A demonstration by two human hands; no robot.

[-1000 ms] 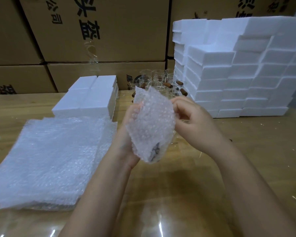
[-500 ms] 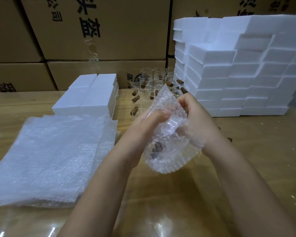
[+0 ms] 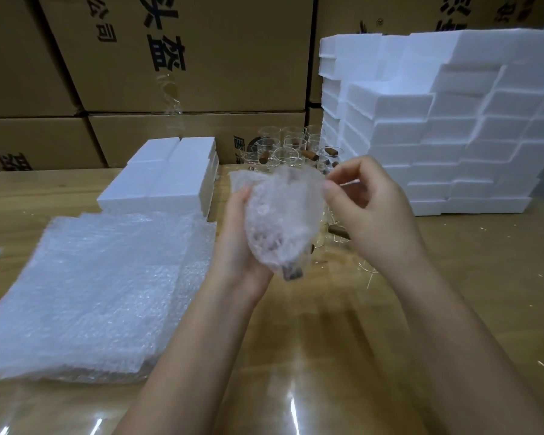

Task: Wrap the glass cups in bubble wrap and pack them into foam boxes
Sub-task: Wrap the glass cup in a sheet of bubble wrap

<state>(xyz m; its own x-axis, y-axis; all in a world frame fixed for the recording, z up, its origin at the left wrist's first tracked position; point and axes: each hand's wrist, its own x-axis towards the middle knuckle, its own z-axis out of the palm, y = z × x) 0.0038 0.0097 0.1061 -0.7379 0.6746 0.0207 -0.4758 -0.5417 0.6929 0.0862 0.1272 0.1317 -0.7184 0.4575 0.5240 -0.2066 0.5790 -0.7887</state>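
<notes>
Glossy wooden table (image 3: pixel 327 356) holds foam boxes (image 3: pixel 453 136) before cardboard cartons (image 3: pixel 217 73).

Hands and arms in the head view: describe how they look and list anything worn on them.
Both hands are bare: no gloves on the left hand or the right hand, and no rings show on the visible fingers. The left forearm and right forearm are uncovered down to the frame edge, with no sleeve, watch, bracelet or marking in sight.
</notes>
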